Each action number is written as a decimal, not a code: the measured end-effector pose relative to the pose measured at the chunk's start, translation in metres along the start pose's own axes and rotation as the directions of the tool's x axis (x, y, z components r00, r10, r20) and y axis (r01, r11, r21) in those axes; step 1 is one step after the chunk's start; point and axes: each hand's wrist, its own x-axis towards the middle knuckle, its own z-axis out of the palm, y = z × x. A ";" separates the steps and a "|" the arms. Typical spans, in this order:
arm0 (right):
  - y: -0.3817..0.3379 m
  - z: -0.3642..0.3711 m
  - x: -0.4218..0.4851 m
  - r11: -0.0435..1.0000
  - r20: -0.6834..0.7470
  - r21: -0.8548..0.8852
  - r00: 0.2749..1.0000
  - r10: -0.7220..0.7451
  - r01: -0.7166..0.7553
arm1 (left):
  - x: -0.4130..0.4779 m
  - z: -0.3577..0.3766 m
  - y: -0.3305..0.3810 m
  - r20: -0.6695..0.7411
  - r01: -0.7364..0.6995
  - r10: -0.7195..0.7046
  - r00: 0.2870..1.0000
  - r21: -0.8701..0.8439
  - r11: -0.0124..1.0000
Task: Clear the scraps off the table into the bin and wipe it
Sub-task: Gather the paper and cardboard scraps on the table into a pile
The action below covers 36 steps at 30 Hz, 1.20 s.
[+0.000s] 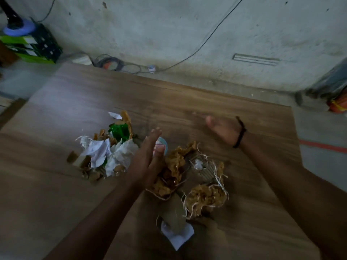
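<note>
Condition: the scraps lie on the desk (pixel 187 94) in 2 heaps, apart from each other. The left pile (pixel 105 154) is white paper, brown bits and green plastic (pixel 120 130). The right pile (pixel 174 175) is crumpled brown paper with loose pale fibres (pixel 223 186). A white paper slip (pixel 178 235) sits nearest the person.

Hands: the left hand (pixel 148 158) stands on edge between the 2 piles, its fingers (pixel 156 133) straight and pressed together, its underside against the brown paper. The right hand (pixel 223 128), with a black wristband (pixel 240 132), is held open beyond the right pile and grips nothing. Its fingers (pixel 210 119) are blurred, so their spread cannot be told.

Risks noted:
1. No bin and no cloth are in view. Scraps swept toward an edge would probably land on the floor.
2. The fibres are light, and a fast sweep would likely scatter them rather than gather them.
3. A small round item (pixel 161 144) lies behind the left hand. It may roll away if struck.
4. A sweep confined to the 2 piles could leave the white paper slip behind.
5. With the piles apart, 1 scoop may drop pieces from the edges.
</note>
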 end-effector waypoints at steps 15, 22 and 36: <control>-0.048 0.115 -0.056 0.919 -0.225 0.393 0.972 0.072 0.023 | -0.037 0.006 -0.009 0.074 -0.035 0.029 0.997 0.080 0.996; -0.033 0.093 -0.115 0.877 -0.305 0.480 0.932 0.194 -0.025 | -0.066 -0.019 -0.012 0.011 -0.074 0.073 0.997 0.075 0.994; -0.093 0.147 -0.121 0.837 -0.476 0.545 0.803 0.357 -0.049 | -0.085 -0.034 -0.028 -0.051 -0.193 0.194 0.980 0.035 0.981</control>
